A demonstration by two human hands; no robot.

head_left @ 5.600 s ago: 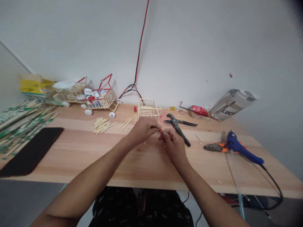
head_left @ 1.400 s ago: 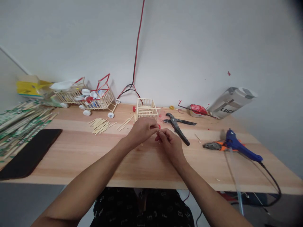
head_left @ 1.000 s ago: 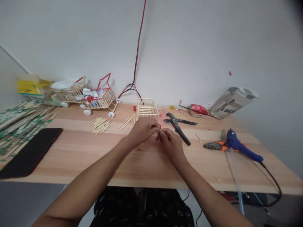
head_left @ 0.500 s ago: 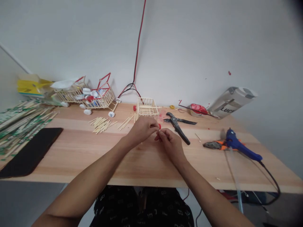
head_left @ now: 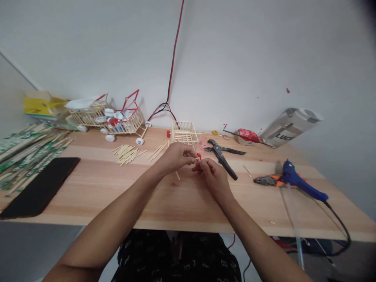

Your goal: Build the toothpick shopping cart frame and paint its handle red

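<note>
Over the middle of the table, my left hand point(head_left: 179, 157) and my right hand point(head_left: 215, 175) meet, thumbs and fingers pinched together. Between their fingertips is a small red cap point(head_left: 199, 156), with a short pale bit at it, too small to make out. More red shows under my right fingers; whether it is a part or paint, I cannot tell. Just beyond stands a little basket of wooden sticks point(head_left: 185, 134) with a red wheel point(head_left: 168, 134) at its left, its near side partly covered by my left hand. A loose stick point(head_left: 177, 176) lies below my left wrist.
Black cutters point(head_left: 221, 158) lie right of my hands; farther right are pliers point(head_left: 266, 180) and a blue glue gun point(head_left: 302, 185). Cut sticks point(head_left: 127, 154), a finished cart point(head_left: 129, 122) and a black phone-like slab point(head_left: 44, 188) are left. A red paint cup point(head_left: 248, 136) stands behind.
My fingers have shifted slightly around the red cap, and a pale bit now shows between them. The loose stick under my left wrist is more exposed. The view has moved a little.
</note>
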